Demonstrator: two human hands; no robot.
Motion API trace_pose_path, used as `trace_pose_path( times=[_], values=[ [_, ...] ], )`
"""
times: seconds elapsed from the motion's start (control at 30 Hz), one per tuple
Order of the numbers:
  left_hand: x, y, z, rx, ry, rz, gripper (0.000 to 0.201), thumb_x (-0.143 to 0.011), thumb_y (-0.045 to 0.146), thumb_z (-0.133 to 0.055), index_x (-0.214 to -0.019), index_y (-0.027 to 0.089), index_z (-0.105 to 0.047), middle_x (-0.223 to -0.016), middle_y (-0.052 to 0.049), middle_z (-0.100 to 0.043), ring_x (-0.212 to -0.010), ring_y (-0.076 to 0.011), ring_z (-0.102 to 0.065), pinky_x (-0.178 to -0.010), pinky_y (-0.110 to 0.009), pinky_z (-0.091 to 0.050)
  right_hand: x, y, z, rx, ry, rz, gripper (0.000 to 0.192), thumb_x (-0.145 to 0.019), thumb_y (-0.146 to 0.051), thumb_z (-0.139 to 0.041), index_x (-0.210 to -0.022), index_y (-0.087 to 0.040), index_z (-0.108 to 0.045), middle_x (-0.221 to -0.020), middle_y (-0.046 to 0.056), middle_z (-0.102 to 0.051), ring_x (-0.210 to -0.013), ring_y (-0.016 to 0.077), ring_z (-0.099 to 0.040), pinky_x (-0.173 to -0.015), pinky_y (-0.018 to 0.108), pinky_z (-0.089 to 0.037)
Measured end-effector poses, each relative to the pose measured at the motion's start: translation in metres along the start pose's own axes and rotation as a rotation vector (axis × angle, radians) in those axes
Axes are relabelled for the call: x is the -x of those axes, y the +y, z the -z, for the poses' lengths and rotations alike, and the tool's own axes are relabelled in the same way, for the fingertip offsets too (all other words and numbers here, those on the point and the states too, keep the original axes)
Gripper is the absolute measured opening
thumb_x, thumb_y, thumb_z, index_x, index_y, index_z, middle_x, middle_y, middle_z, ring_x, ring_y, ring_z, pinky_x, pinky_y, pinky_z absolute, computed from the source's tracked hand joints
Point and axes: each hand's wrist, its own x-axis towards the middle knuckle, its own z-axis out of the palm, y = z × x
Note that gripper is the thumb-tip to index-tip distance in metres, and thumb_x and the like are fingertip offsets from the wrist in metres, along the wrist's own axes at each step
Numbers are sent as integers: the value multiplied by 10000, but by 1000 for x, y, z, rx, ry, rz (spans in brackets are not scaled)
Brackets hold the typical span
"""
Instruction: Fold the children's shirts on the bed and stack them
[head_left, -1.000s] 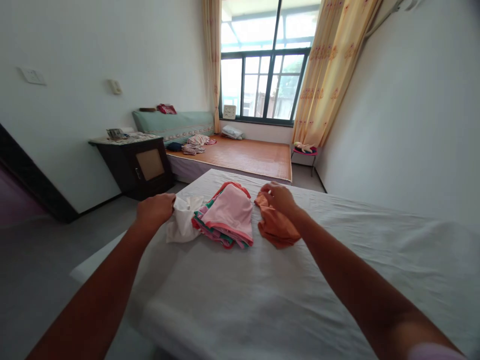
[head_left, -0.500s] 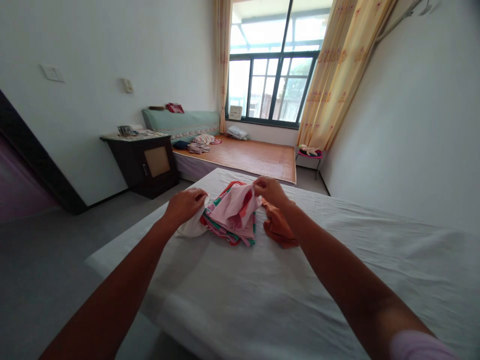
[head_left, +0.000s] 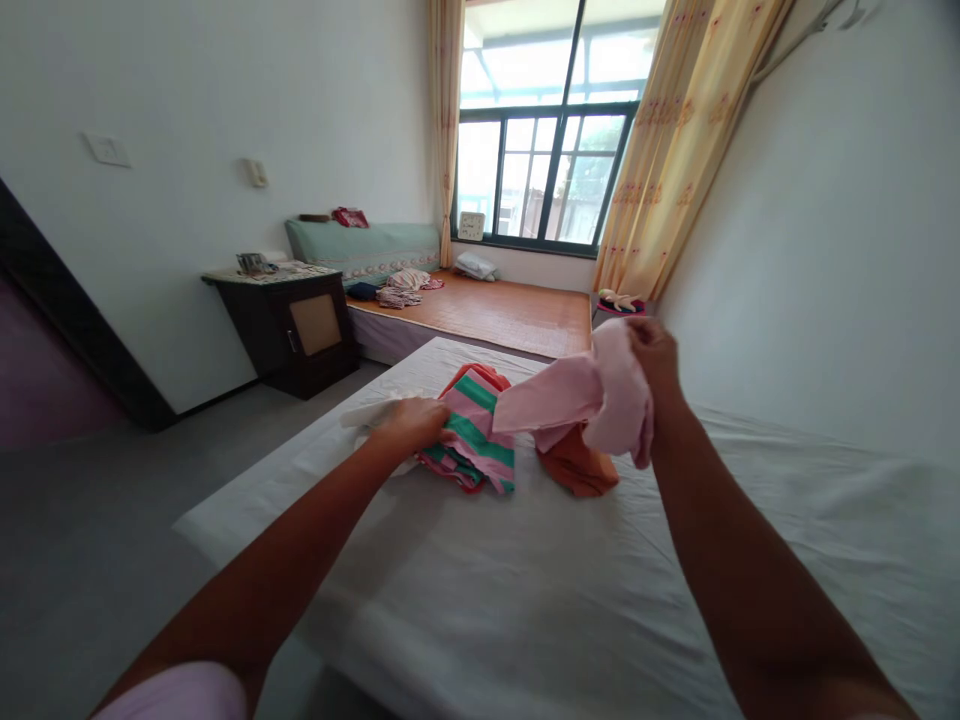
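Observation:
My right hand (head_left: 655, 356) is closed on a pink garment (head_left: 570, 390), holding it up above the bed on the right. The pink cloth hangs in folds, one end stretching left toward a pile. My left hand (head_left: 417, 426) has its fingers closed at the left edge of a pink-and-green striped garment (head_left: 474, 420), which tops the pile. Red cloth (head_left: 480, 372) shows at the pile's far edge. White cloth (head_left: 367, 412) lies beside and partly behind my left hand. Below the raised pink garment, a crumpled orange-brown garment (head_left: 577, 466) rests on the bed.
The clothes lie on a bed with a white sheet (head_left: 465, 580). Beyond it stands a second bed with a brown mat (head_left: 510, 310), some clothes on its left. A dark cabinet (head_left: 315, 325) stands at left, a small stool (head_left: 619, 306) near the curtain (head_left: 667, 140).
My right hand has lifted the pink garment off the pile and carried it right, uncovering the striped one. My left hand has shifted right from the white cloth onto the pile's edge.

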Motion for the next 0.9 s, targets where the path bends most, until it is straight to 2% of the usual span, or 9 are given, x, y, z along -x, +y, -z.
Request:
trace_pose_path(
  times=[0.17,0.3,0.37,0.47,0.5,0.57,0.7,0.8,0.9],
  values=[
    [-4,18,-4,-80,-91,-26,138,-665,244,-720,-776,163,-730,-906,-188,-723,-910,-333,-670,-790,-374,-474,52,11,-60,103,-340,70,157,-764,-286,-560,-855,-192,-647,-750,22,-681,-640,152,-633,-612,265,-493],
    [-10,20,26,-22,-41,-38,52,-634,236,-694,-639,184,-694,-753,-95,-717,-795,-271,-667,-716,-324,-455,64,21,-83,124,-451,63,115,-765,-237,-557,-829,-195,-644,-728,11,-687,-654,152,-645,-656,273,-502],
    [-16,11,54,164,106,-57,119,-662,275,-662,-605,172,-668,-641,-27,-664,-705,-200,-635,-656,-266,-425,60,17,-88,138,-333,71,119,-774,-238,-552,-844,-194,-637,-745,18,-687,-672,160,-645,-671,283,-500],
    [-26,-11,92,709,602,-28,283,-784,351,-544,-672,114,-652,-616,7,-601,-595,-105,-537,-568,-209,-376,56,1,-96,115,-72,124,172,-808,-254,-523,-935,-187,-616,-880,42,-693,-709,158,-632,-660,278,-490],
    [-28,-19,101,898,782,4,293,-798,365,-535,-716,109,-649,-624,13,-593,-565,-88,-501,-545,-202,-370,57,-5,-101,107,-56,152,181,-823,-258,-511,-955,-186,-612,-914,45,-692,-712,153,-627,-655,272,-486],
    [-27,-32,109,1162,1023,75,265,-790,378,-571,-787,122,-640,-614,31,-570,-515,-75,-445,-507,-199,-371,64,-15,-114,145,-204,228,167,-842,-261,-514,-943,-191,-627,-916,34,-695,-712,144,-624,-663,260,-478],
    [-7,-48,101,1070,1187,138,189,-800,334,-587,-807,153,-639,-652,24,-573,-569,-102,-503,-542,-208,-421,87,-16,-148,464,-704,347,219,-854,-306,-576,-1043,-238,-664,-1062,24,-690,-854,162,-653,-749,265,-472],
    [14,-54,85,829,1311,175,202,-848,319,-530,-865,159,-653,-801,-13,-644,-734,-136,-586,-664,-228,-463,104,-7,-169,729,-832,347,310,-847,-334,-598,-1145,-257,-637,-1191,58,-646,-960,215,-654,-769,298,-475],
    [29,-63,67,755,1132,180,223,-840,324,-529,-898,160,-668,-800,-13,-666,-716,-139,-609,-647,-225,-470,113,-1,-178,817,-873,371,239,-889,-293,-518,-1060,-232,-675,-1096,80,-685,-937,228,-668,-764,305,-474]
  ],
)
